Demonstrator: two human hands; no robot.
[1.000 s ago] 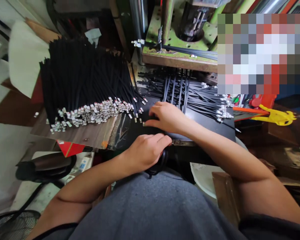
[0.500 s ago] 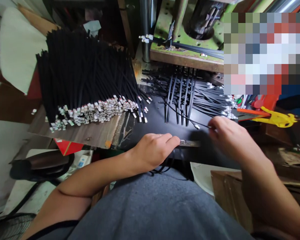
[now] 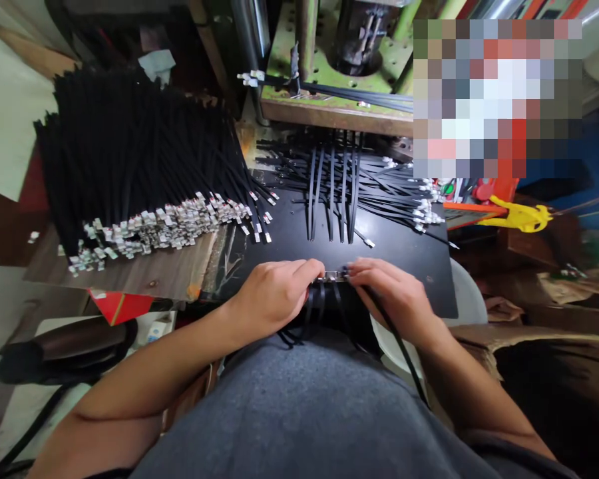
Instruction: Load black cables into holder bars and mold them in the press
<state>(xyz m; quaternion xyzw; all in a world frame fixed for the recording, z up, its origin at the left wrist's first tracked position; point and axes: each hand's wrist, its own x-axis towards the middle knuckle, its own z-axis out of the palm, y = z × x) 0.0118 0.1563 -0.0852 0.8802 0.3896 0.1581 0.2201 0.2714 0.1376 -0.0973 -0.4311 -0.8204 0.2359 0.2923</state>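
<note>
My left hand [image 3: 287,289] is closed on the left end of a narrow metal strip [image 3: 333,276] at the black table's front edge. Thin black cables [image 3: 321,303] hang from the strip toward my lap. At the strip's right end is my right hand [image 3: 394,289], fingers closed around a black cable [image 3: 404,349] whose tail runs down past the wrist. The end of that cable is hidden by the fingers. Behind the hands, several flat black cables [image 3: 331,199] lie lengthwise across a sideways pile of white-tipped cables [image 3: 392,193].
A large heap of black cables [image 3: 130,146] with white connectors rests on a wooden board [image 3: 150,269] at left. A green press [image 3: 284,73] stands at the back. At right are a yellow-handled tool [image 3: 524,216] and a cardboard box [image 3: 509,339].
My right hand has come from beside the cable pile to the metal strip, bringing a black cable. My left hand stays on the strip. The whole view has shifted.
</note>
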